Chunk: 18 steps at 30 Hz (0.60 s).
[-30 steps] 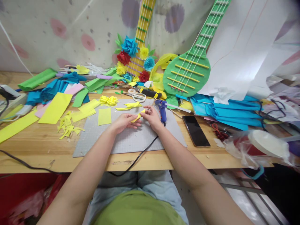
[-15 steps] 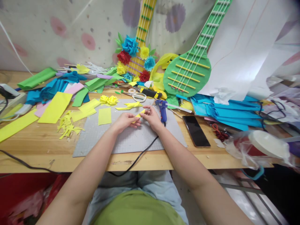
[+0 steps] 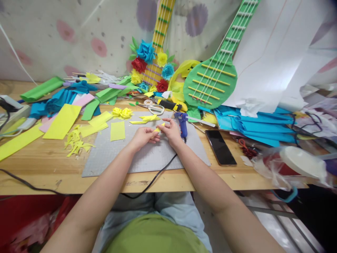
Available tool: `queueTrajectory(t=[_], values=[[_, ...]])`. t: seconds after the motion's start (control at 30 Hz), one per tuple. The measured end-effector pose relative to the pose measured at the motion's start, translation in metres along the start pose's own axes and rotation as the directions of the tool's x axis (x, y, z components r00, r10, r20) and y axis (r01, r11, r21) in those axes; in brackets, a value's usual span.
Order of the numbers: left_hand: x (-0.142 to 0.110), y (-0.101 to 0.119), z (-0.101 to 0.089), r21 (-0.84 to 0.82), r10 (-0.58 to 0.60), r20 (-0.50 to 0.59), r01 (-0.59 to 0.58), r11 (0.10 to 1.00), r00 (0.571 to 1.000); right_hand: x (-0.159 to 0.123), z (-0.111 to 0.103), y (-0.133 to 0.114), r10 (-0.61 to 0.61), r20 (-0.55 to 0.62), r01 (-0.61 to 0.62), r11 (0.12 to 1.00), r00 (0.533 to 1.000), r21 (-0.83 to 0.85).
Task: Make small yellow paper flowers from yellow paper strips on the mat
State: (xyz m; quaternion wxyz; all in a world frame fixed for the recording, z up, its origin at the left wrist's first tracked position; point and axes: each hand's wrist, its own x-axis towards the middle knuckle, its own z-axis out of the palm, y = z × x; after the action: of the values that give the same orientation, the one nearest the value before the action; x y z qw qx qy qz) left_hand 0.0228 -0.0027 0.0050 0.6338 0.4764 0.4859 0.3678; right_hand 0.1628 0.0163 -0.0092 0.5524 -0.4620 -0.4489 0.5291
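Note:
Over the grey cutting mat, my left hand and my right hand pinch a small piece of yellow crepe paper between them. Fingers cover much of that piece. Just beyond my hands lie several cut yellow paper petals. A yellow paper rectangle rests flat on the mat to the left, with yellow paper flowers behind it. Close to the right hand sits a blue glue gun with a white glue stick in its back.
White-handled scissors and a cutter knife lie behind the mat. A phone is at right, near blue crepe paper. Yellow scraps lie left. A green paper lute and a flowered yellow one stand behind. A black cable crosses the front.
Both hands have shifted very slightly to the right with the yellow paper piece, and the fingers have moved a little on it. Everything else stays in place.

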Motion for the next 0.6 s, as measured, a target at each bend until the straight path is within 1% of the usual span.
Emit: queueTrajectory(t=[0.1,0.2,0.43,0.53,0.6], values=[[-0.0010,0.0007,-0.0012,0.010,-0.014,-0.003,0.014,1.000,1.000,0.0009,-0.0021,-0.0017,0.006,-0.035,-0.005,1.000,0.999,0.014],[-0.0018,0.0016,-0.0020,0.007,-0.028,-0.001,0.028,1.000,1.000,0.0008,-0.0025,-0.0023,0.004,-0.038,-0.003,1.000,0.999,0.019],[-0.0016,0.0021,-0.0014,0.013,-0.044,0.013,0.044,0.999,0.999,0.0015,-0.0021,-0.0006,-0.056,-0.053,0.056,0.998,0.997,0.000],[-0.0025,0.0026,-0.0009,0.003,-0.037,-0.013,0.037,0.999,0.999,0.0020,-0.0017,-0.0016,-0.036,-0.071,0.036,0.999,0.997,-0.002],[-0.0031,0.0029,-0.0010,-0.009,-0.024,-0.033,0.024,1.000,0.999,0.0011,-0.0005,-0.0021,-0.012,-0.050,0.013,1.000,0.999,0.018]])
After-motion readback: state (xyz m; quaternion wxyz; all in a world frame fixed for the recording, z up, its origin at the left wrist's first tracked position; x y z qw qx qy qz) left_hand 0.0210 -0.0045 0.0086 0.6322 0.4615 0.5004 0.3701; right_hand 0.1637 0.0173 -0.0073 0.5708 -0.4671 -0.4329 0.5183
